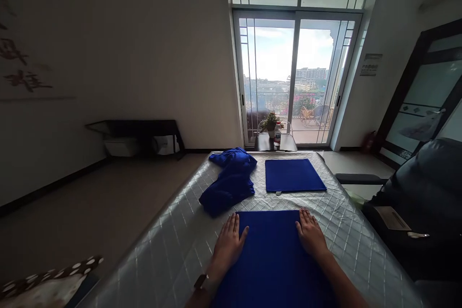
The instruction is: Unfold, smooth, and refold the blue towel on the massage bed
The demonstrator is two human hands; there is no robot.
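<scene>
A blue cloth (270,260) lies flat and smooth in front of me on the quilted silver-grey mattress (173,236). Its far left corner is under my left hand (231,243), fingers stretched forward and thumb apart on the fabric. On the far right corner rests my right hand (312,236), also flat with the thumb apart. The cloth's near edge runs out of view. Beyond it lies a neatly folded blue rectangle of cloth (294,175) with a small white tag at its near edge. To that one's left is a crumpled heap of blue cloth (231,180).
Past the mattress stands a small dark table (260,143) with a plant (271,122) and a bottle (277,134), before a glass sliding door (267,72). A dark armchair (426,183) is at the right. A polka-dot fabric (68,269) lies lower left.
</scene>
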